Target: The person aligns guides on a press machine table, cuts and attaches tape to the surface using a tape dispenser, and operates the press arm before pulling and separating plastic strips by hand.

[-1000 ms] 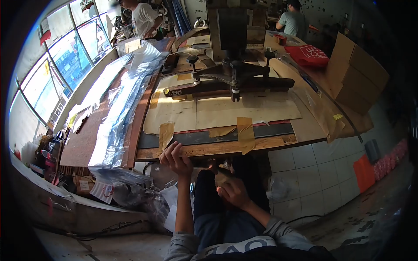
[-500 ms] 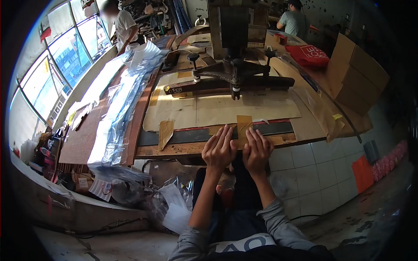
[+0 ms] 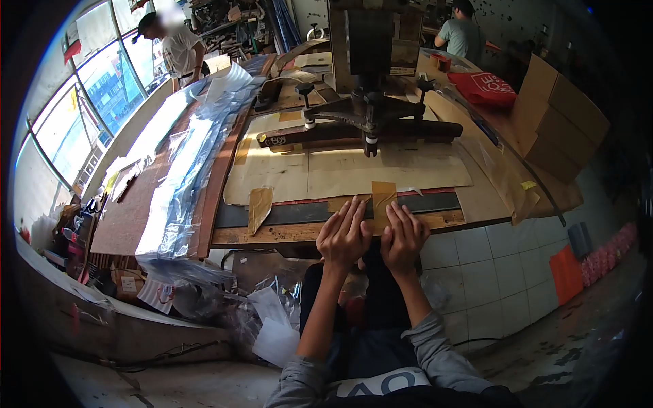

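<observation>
Both hands rest at the front edge of a worktable, fingers stretched forward. My left hand [image 3: 344,234] lies over the wooden edge strip [image 3: 286,234], its fingertips near a piece of brown tape. Close beside it, my right hand [image 3: 404,234] has its fingers on or next to an upright strip of brown tape [image 3: 384,193]. Neither hand shows anything held. Behind them lies a large tan board [image 3: 340,171] with a dark strip [image 3: 299,212] along its front. Over the board stands a black metal press head [image 3: 371,109] with a dark bar [image 3: 286,136] beneath it.
Plastic-wrapped sheets [image 3: 183,177] run along the left side of the table. A cardboard box [image 3: 558,115] and a red bag [image 3: 483,90] stand at the right. One person [image 3: 180,51] is by the windows, another [image 3: 462,37] at the back right. Plastic scraps [image 3: 272,319] lie below.
The person by the windows has shifted left and bent their head downward. My hands stay nearly in place; the view has moved only slightly.
</observation>
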### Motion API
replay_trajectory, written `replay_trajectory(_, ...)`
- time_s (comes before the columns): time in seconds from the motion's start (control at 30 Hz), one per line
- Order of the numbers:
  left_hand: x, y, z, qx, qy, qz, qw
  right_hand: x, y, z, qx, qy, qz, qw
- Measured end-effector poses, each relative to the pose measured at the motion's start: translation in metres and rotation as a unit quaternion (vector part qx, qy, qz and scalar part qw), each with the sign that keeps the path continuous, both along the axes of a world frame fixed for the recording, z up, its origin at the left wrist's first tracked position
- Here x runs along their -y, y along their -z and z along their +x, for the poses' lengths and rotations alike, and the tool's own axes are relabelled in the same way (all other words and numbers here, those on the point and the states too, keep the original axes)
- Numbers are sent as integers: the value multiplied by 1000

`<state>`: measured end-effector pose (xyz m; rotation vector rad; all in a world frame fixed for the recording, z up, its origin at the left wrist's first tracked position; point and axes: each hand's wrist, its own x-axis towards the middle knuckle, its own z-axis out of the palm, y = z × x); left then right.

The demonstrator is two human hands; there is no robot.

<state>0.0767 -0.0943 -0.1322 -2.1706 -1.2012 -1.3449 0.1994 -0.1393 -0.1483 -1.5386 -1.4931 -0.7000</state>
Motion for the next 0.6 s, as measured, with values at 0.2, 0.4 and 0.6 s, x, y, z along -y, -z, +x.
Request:
replay_trajectory(0.2,0,0,0,1,0,3,1000,0,1,0,-1,-1,-2,1000)
replay_trajectory(0.4,0,0,0,5,4,2,1000,0,0,0,-1,-3,-2,1000)
replay_trajectory(0.6,0,-1,0,9,5,7,1000,1,-1,0,-1,-2,-5,1000)
